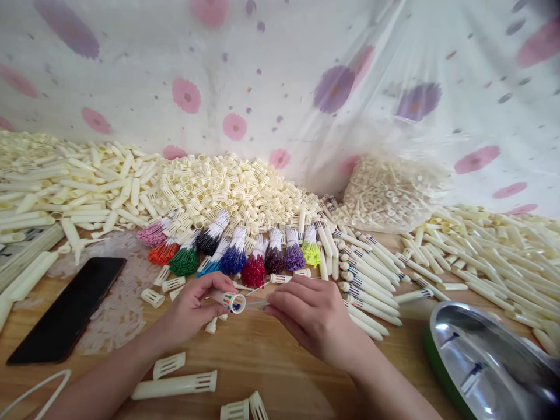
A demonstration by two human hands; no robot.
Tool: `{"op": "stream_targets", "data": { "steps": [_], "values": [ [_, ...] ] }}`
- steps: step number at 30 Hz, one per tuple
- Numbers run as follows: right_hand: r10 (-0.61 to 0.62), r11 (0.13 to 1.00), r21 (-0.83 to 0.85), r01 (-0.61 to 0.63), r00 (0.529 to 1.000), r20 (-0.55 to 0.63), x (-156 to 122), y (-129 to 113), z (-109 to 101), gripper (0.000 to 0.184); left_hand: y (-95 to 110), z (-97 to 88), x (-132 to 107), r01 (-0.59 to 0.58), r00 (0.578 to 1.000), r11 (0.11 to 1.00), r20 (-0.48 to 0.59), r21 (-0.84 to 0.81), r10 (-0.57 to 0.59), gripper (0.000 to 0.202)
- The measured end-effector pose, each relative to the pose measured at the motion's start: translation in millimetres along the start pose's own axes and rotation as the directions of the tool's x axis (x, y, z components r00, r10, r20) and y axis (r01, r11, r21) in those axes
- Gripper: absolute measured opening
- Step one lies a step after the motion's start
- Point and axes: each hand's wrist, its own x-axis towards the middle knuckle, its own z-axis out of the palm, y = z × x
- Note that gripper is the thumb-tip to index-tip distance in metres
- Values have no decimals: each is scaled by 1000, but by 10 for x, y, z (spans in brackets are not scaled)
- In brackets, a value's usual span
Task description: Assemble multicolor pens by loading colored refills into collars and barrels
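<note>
My left hand point(205, 300) is closed around a cream slotted pen barrel point(226, 300), its open round end turned toward my right hand. Coloured bits, among them blue and green, show inside that end. With fingertips pinched, my right hand point(308, 315) holds a thin light-blue pen refill point(256, 305), which reaches to the barrel's mouth. A second thin pale stick lies close to those fingertips. Just behind both hands stand bundles of refills with coloured tips, such as red point(255, 269), blue point(233, 260), green point(184, 261) and purple point(294, 255).
Slotted caps point(236, 186) and long barrels point(96, 181) are heaped at the back. Filled pens point(370, 286) lie in rows at right, beside a shiny metal bowl point(494, 361). A clear bag of small parts point(389, 192) sits behind. A black phone point(65, 309) lies left.
</note>
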Motion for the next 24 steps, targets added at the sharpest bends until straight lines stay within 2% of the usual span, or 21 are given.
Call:
{"op": "stream_targets", "data": {
  "steps": [5,11,16,24],
  "values": [
    [-77,991,-101,89,991,112,8,-14,-2,24,0,6,-23,-24,999,995,38,101,21,18],
    [-107,976,-166,142,973,204,25,-18,-50,28,15,33,-33,39,998,978,42,204,-49,18],
    [-109,972,-177,154,964,241,30,-40,-37,28,41,55,-18,58,997,965,32,256,-68,14],
    [-125,969,-183,167,967,224,12,-20,-62,32,62,56,-17,166,981,936,42,310,-188,20]
  ]
}}
